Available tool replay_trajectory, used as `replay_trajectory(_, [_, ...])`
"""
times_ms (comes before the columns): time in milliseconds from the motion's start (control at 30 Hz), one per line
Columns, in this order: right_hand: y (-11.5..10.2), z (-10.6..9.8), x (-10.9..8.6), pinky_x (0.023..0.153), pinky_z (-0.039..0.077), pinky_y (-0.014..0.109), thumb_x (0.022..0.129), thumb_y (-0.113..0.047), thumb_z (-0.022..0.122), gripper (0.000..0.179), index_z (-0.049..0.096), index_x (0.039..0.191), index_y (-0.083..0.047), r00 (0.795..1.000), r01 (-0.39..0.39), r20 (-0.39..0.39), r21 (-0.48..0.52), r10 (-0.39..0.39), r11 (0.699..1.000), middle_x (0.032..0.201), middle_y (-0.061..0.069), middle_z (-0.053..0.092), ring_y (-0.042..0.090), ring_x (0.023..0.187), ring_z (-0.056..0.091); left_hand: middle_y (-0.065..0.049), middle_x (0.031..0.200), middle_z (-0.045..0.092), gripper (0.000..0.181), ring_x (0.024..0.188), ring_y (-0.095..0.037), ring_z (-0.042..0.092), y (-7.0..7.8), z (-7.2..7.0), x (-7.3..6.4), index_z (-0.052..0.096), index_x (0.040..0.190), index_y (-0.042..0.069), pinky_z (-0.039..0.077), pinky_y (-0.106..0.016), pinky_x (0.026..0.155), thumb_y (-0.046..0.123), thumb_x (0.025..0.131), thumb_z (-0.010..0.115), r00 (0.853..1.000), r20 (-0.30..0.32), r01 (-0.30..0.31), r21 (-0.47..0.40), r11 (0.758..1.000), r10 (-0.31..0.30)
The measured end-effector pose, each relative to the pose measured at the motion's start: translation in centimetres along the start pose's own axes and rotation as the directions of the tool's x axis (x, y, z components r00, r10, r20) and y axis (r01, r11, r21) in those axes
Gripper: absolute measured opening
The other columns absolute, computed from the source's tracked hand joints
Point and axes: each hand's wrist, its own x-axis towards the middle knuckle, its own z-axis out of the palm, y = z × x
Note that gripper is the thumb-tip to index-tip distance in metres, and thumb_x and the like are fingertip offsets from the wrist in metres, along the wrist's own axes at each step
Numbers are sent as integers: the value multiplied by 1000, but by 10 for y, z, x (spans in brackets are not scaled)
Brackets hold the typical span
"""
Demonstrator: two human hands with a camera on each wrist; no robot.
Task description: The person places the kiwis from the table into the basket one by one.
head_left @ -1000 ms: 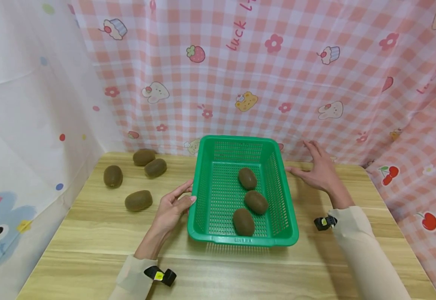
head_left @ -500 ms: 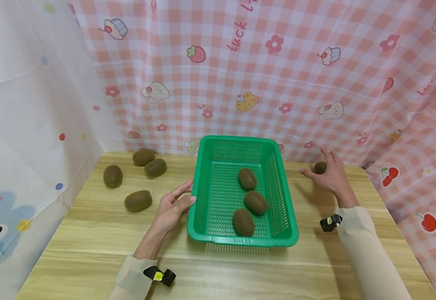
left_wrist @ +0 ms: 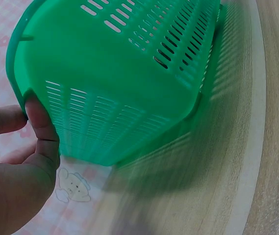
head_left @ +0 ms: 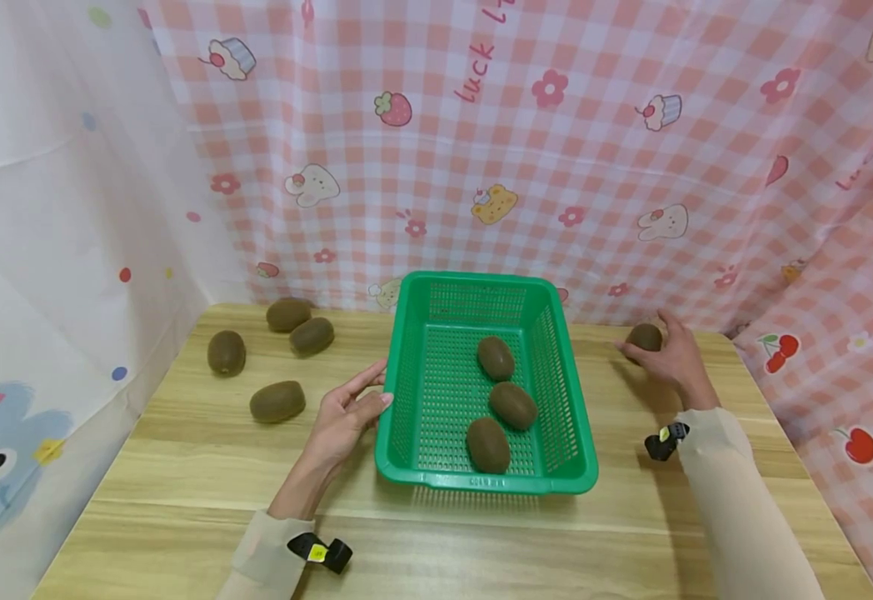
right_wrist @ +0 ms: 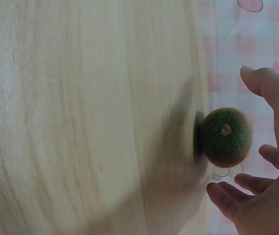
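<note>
Head and wrist views of two bare hands about a green, rectangular, perforated plastic basket (head_left: 481, 481), the landmark here. At its left rim, the left hand (head_left: 339, 425) pinches the plastic between thumb and fingers, a hold that probably steadies it. Right of the basket, near the table's far edge, lies a single brown, fuzzy, oval kiwifruit (head_left: 644, 337). The right hand (head_left: 672, 358) is spread about this fruit, thumb on one side and fingers on the other; the right wrist view shows gaps, so nothing is grasped, the spread presumably matching the fruit's girth. Inside the basket, three similar kiwifruits (head_left: 513, 406) lie in a loose line toward its right wall, which stands between them and the lone fruit. Left of the basket, four more kiwifruits (head_left: 277, 402) are scattered on the pale wood-grain table (head_left: 182, 517), beyond the left hand. Behind the basket hangs a pink-and-white checked cloth (head_left: 436, 142), limiting room behind the lone fruit.
</note>
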Motion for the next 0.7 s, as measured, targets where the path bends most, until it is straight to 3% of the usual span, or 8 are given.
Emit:
replay_trajectory(200, [8,5,3,107,40,69,95,-46,70,103,9,164,-1,1000,-11,3,36,11,999,162,37,22,59,139,34,-8,135,55,57,74,-1,57,-1,-1,0,51,152,17,48,-20,67,6,98,67,1000,-3,4,9,1000,-4])
replay_trajectory(367, [11,6,1,106,43,66,97,-34,70,88,22,161,3,1000,-25,-10,82,26,996,157,38,31,57,137,39,-9,135,54,58,76,-1,60,0,0,0,50,153,16,50,-19,67,5,98,66,1000,3,5,-9,1000,-5])
replay_trajectory(700, [9,3,-2,108,43,64,94,-33,74,82,34,157,2,998,-52,-33,84,55,995,153,36,39,53,136,43,-9,134,54,57,76,0,60,1,0,0,50,153,14,50,-18,67,4,98,65,1000,2,2,-11,1000,-2])
